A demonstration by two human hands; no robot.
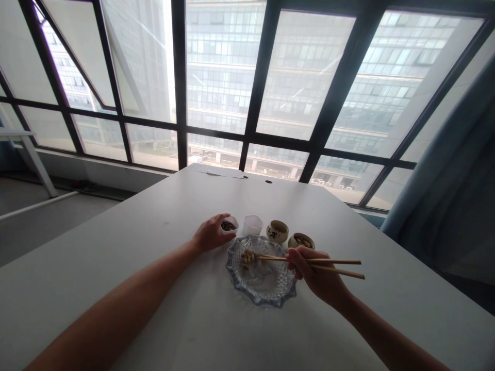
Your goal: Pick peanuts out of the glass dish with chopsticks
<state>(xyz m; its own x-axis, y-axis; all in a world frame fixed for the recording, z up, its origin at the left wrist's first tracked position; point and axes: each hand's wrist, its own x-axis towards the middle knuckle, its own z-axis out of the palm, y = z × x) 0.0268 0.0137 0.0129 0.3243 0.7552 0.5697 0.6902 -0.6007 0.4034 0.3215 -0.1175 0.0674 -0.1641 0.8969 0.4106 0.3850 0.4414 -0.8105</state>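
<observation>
My left hand (212, 233) grips a small white plastic cup (232, 230) holding dark bits, perhaps seeds. In my right hand (319, 273) is a pair of wooden chopsticks (336, 265), their tips reaching into a scalloped clear glass bowl (263, 296). Light brown pieces, perhaps peanuts (247, 257), lie at the bowl's left side, by the chopstick tips. Whether the tips pinch a piece, I cannot tell. Behind the bowl stands a translucent plastic cup (252, 225). To its right is a beige ceramic cup (277, 232) with dark characters. A second ceramic cup (301, 240), with brown pieces inside, sits just beyond my right hand.
Everything stands on a white table (185, 309). Papers (216, 170) lie at its far end, near two dark round spots. Large black-framed windows rise behind it, with a blue curtain (444, 149) at right. Another white table frame (38, 159) is at far left.
</observation>
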